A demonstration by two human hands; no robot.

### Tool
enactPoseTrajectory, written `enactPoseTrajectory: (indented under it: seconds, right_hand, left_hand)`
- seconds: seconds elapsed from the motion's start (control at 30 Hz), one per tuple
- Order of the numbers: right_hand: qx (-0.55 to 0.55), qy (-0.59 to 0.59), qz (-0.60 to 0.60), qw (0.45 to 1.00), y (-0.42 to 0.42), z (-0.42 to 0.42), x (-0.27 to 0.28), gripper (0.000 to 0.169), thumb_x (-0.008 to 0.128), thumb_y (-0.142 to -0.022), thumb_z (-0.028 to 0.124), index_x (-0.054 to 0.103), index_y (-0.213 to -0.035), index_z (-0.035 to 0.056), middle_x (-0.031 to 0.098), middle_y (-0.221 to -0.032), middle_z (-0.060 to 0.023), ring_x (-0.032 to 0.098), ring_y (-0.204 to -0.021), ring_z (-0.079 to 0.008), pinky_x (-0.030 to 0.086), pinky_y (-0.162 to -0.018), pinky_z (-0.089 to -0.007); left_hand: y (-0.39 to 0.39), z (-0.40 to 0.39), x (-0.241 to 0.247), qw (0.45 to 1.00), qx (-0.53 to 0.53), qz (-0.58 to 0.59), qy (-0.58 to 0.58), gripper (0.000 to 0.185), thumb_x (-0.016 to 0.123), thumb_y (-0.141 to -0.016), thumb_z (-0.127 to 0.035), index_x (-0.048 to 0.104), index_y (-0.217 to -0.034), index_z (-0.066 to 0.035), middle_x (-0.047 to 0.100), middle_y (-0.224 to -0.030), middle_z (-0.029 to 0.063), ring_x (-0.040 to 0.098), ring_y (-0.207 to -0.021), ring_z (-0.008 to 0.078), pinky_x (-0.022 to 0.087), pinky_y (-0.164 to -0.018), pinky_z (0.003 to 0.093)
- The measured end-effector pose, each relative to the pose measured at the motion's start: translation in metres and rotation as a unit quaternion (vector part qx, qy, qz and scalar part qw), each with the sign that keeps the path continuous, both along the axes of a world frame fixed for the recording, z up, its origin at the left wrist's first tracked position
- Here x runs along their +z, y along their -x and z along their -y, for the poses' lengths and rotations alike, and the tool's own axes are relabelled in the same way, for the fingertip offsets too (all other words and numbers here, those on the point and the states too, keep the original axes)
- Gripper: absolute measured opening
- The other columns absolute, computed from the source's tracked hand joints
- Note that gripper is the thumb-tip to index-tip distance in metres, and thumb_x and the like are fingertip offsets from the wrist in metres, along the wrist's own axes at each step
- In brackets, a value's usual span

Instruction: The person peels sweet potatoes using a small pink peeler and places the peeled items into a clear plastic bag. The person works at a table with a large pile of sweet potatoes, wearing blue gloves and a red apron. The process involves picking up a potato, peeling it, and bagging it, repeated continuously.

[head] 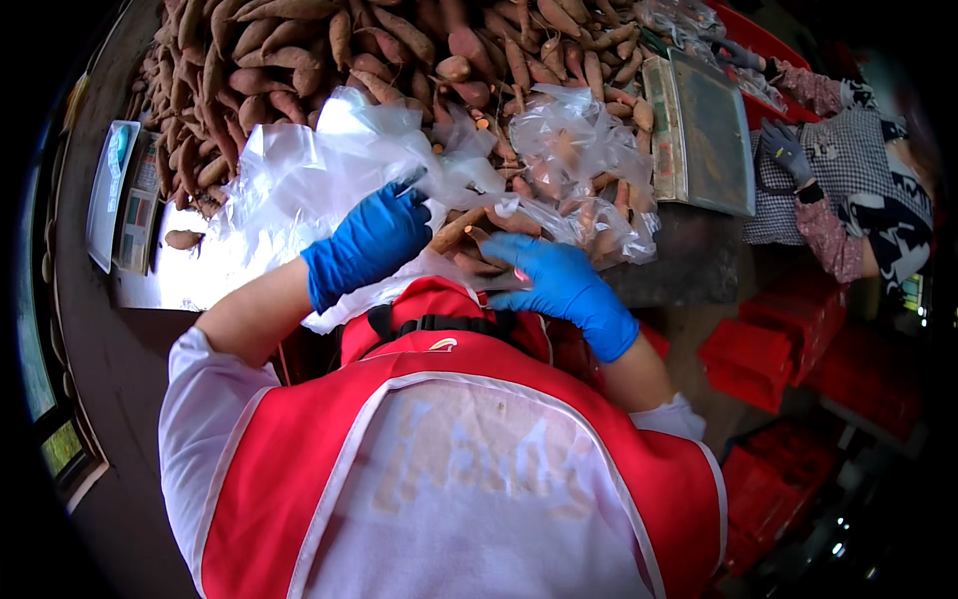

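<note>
My left hand, in a blue glove, has its fingers curled on the edge of a clear plastic bag, beside a spread of loose clear plastic bags. My right hand, also blue-gloved, is spread at the mouth of a bag that holds sweet potatoes; its fingers are slightly blurred, and whether they grip the film cannot be told. Another clear bag with sweet potatoes lies just beyond my right hand. A large heap of sweet potatoes fills the back of the metal table.
A scale with a metal pan stands right of the heap, another scale at the left edge. One sweet potato lies near it. A co-worker in grey gloves is at the right by a red basket. Red crates stand below.
</note>
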State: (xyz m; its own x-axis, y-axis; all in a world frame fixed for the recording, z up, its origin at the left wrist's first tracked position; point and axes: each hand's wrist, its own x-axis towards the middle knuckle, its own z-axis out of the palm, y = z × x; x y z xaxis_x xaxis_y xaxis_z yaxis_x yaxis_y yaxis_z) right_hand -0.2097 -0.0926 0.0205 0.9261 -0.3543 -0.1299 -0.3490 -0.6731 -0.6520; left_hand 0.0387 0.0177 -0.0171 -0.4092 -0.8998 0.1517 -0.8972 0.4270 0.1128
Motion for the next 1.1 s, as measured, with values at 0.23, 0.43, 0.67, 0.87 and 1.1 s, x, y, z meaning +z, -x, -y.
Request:
enactPoseTrajectory:
  seconds: [0.23,0.43,0.67,0.87,1.1]
  right_hand:
    - [0.048,0.108,-0.140,0.983,0.060,0.038,0.038,0.014,0.062,-0.065,0.016,0.055,-0.075,0.0091,0.053,-0.071,-0.0108,0.054,-0.063,-0.0315,0.043,-0.053,-0.0364]
    - [-0.014,0.033,-0.093,0.995,0.065,0.041,0.113,0.019,0.064,-0.058,0.009,0.056,-0.075,0.0081,0.051,-0.072,-0.0118,0.052,-0.064,-0.0327,0.043,-0.054,-0.0358]
    - [-0.049,-0.068,0.116,0.990,0.038,0.062,0.116,0.011,0.065,-0.070,0.007,0.054,-0.071,0.0046,0.046,-0.059,-0.0025,0.049,-0.056,-0.0124,0.038,-0.050,-0.0239]
    - [-0.263,-0.456,0.454,0.719,0.007,0.099,0.160,0.013,0.053,-0.081,0.011,0.045,-0.070,0.0097,0.042,-0.064,0.0005,0.034,-0.048,-0.0078,0.029,-0.043,-0.0208]
    - [-0.296,-0.406,0.551,0.666,0.010,0.129,0.196,0.006,0.048,-0.083,0.009,0.046,-0.078,0.0064,0.039,-0.066,-0.0010,0.031,-0.048,-0.0074,0.025,-0.039,-0.0209]
  left_hand:
    - [-0.022,0.001,0.070,0.999,-0.019,-0.040,-0.021,0.005,0.058,-0.059,-0.011,0.056,-0.061,-0.008,0.050,-0.060,0.0041,0.056,-0.086,0.0221,0.034,-0.097,0.0470]
    - [-0.009,-0.011,0.110,0.999,-0.031,-0.030,0.019,0.012,0.064,-0.058,-0.017,0.054,-0.061,-0.010,0.050,-0.063,0.0017,0.054,-0.084,0.0204,0.038,-0.093,0.0443]
    - [-0.038,0.011,0.098,0.994,-0.018,-0.106,-0.025,0.018,0.066,-0.067,-0.019,0.052,-0.068,-0.006,0.051,-0.070,0.0077,0.052,-0.070,0.0265,0.042,-0.062,0.0358]
    - [-0.041,0.012,0.103,0.906,0.099,-0.410,0.021,0.037,0.061,-0.074,-0.005,0.052,-0.110,-0.003,0.052,-0.112,0.0118,0.051,-0.101,0.0268,0.040,-0.086,0.0327]
    - [-0.063,-0.025,0.048,0.835,0.260,-0.485,0.030,0.016,0.060,-0.077,-0.002,0.059,-0.093,-0.004,0.058,-0.084,0.0076,0.056,-0.076,0.0190,0.044,-0.066,0.0268]
